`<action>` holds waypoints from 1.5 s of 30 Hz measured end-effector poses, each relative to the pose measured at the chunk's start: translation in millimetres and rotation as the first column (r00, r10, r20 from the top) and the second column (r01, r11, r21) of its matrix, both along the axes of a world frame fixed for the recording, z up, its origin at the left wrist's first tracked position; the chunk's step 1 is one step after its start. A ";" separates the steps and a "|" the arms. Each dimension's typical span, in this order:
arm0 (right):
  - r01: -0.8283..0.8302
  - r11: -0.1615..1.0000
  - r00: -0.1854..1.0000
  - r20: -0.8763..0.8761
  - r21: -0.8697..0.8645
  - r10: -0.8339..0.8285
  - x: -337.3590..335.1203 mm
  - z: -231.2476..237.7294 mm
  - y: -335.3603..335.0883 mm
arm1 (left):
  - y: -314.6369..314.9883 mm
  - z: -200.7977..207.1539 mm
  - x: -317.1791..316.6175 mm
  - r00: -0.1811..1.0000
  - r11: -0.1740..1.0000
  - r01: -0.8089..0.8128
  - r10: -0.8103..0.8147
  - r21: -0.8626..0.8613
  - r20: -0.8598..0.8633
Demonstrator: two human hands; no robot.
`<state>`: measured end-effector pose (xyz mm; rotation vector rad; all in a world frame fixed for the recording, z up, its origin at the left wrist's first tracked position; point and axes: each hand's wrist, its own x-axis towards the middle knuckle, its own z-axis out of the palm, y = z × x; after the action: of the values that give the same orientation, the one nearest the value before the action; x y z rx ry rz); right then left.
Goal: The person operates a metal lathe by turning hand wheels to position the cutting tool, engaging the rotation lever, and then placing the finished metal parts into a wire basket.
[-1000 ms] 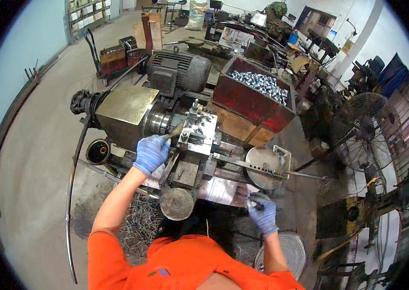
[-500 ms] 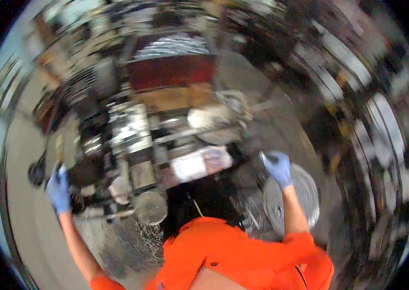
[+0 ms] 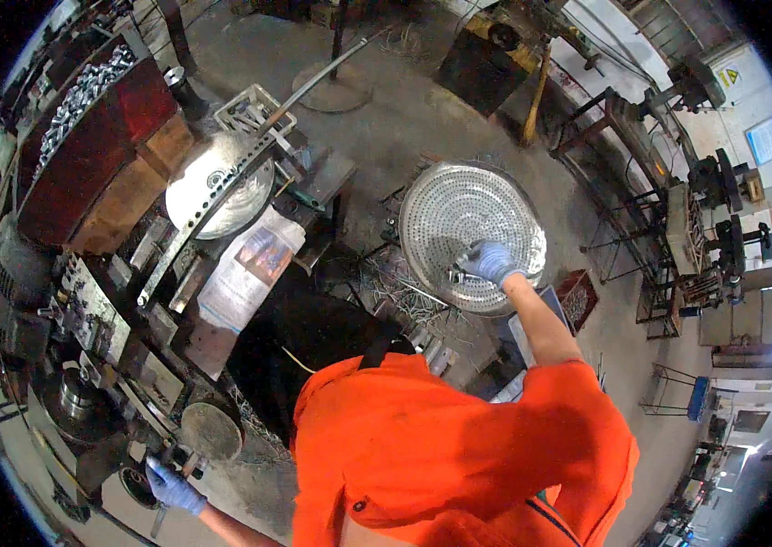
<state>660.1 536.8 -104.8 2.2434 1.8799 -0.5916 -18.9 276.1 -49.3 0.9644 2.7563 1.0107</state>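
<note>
My right hand [image 3: 494,263], in a blue glove, reaches over a large round metal plate [image 3: 441,205] full of small holes. Its fingers are closed on a small shiny metal part [image 3: 459,274] low over the plate; the part's exact shape is too small to tell. My left hand [image 3: 174,487], also gloved, is at the lower left beside the machine. Its fingers look stretched out next to a lever with a brown grip [image 3: 190,465]; whether they touch it is unclear. Near it are a round metal disc [image 3: 212,431] and a dark handwheel [image 3: 138,488].
A red bin [image 3: 94,155] of shiny metal parts stands at upper left. A perforated bar [image 3: 199,219] crosses a bright disc [image 3: 236,196]. A white printed bag [image 3: 249,269] lies on the machine. Metal scraps [image 3: 404,292] and a small red box [image 3: 577,296] flank the plate.
My view has swung to the right, bringing the perforated plate near the middle. My right hand has come over the plate with the metal part. My left hand is now by the lever.
</note>
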 end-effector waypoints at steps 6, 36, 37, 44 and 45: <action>-0.147 0.957 0.982 0.083 -0.249 0.172 -24.8 -14.8 5.7 | 1.7 6.4 1.5 0.999 0.999 0.040 -0.040 0.028 -0.008; 0.173 0.957 0.745 -0.667 0.231 0.026 -30.8 -23.5 93.3 | -1.4 9.8 5.4 0.982 1.000 0.029 -0.028 0.003 -0.188; 0.105 0.951 0.747 -0.654 0.292 0.118 -78.2 13.2 97.1 | -5.9 12.8 1.9 0.990 0.999 0.035 -0.033 0.013 -0.137; -0.619 0.588 0.204 -0.617 0.520 0.760 -419.3 216.8 44.5 | -49.6 94.5 -21.4 0.948 0.990 -0.028 0.070 0.138 -0.311; -0.571 0.326 -0.068 -0.439 0.754 0.896 -458.9 222.0 36.5 | -64.1 102.9 -23.1 0.931 0.984 -0.066 0.121 0.167 -0.344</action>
<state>201.2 573.4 117.2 0.2518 3.4384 -1.2839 -42.0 212.0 53.6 1.1477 3.0776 1.1831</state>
